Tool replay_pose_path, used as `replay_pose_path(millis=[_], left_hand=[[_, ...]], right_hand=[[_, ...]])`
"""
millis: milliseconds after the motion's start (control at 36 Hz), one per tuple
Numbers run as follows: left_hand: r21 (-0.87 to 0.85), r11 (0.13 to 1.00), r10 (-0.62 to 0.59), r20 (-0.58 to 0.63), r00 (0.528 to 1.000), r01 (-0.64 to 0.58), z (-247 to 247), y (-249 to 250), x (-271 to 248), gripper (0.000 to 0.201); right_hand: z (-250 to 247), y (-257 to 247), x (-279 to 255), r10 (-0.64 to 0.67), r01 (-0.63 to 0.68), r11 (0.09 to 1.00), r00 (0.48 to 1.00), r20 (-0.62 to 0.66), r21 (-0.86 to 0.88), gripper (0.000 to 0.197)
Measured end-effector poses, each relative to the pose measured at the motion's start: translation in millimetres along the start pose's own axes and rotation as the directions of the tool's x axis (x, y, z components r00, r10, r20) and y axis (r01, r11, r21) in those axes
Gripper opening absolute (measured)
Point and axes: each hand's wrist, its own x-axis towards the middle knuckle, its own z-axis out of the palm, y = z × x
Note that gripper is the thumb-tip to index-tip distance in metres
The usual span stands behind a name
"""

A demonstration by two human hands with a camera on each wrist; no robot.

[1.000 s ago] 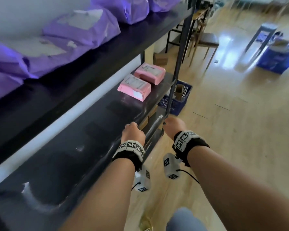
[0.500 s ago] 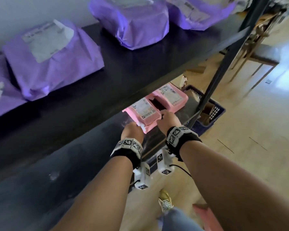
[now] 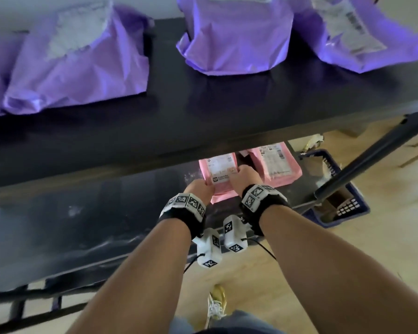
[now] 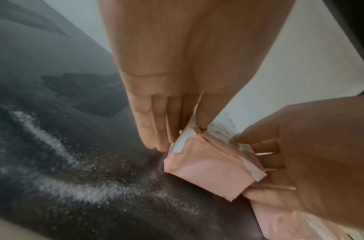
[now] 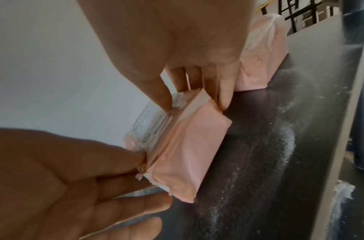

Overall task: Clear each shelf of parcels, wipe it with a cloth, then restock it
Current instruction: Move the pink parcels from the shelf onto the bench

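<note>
A pink parcel (image 3: pixel 221 180) with a white label lies on the dark lower shelf (image 3: pixel 101 213), under the front lip of the upper shelf. My left hand (image 3: pixel 200 186) grips its left end, and in the left wrist view the thumb lies on top of the parcel (image 4: pixel 205 168) with the fingers (image 4: pixel 156 129) down its side. My right hand (image 3: pixel 241 174) grips the right end, thumb on the label and fingers (image 5: pixel 222 91) down the far side of the parcel (image 5: pixel 187 146). A second pink parcel (image 3: pixel 279 165) lies just to the right (image 5: pixel 263 65).
Several purple parcels (image 3: pixel 237 37) sit on the upper shelf (image 3: pixel 203 112). White dust streaks (image 5: pixel 279 146) mark the lower shelf. A black upright post (image 3: pixel 372 157) stands at the right end, with a blue basket (image 3: pixel 343 208) on the wooden floor behind it.
Both hands moved from the shelf's front edge to the nearer pink parcel and took hold of its two ends. The head view has swung in over the shelves.
</note>
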Motion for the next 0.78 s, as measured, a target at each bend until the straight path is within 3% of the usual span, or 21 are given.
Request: replay_pose_path(millis=[222,389,556,778], left_hand=[[-0.123,0.992,-0.037,-0.176,0.984,0.015,-17,-31,-27,0.026],[-0.285,0.956,-0.155,-0.272,0.950,0.074,-45,-79,-70,0.008],[-0.353,0.930,-0.240,-0.365,0.899,0.104,-76,-151,-131,0.012],[-0.414,0.886,-0.383,-0.403,0.831,0.208,-111,-279,-232,0.018]], right_hand=[[18,-25,-25,-0.109,0.110,0.993,0.994,-0.016,0.032,0.029],[54,-52,-72,-0.251,0.250,0.968,0.967,0.052,0.034,0.020],[110,-89,-141,-0.357,0.358,0.933,0.924,0.140,0.015,0.020],[209,-127,-259,-0.447,0.478,0.877,0.850,0.278,-0.051,0.023]])
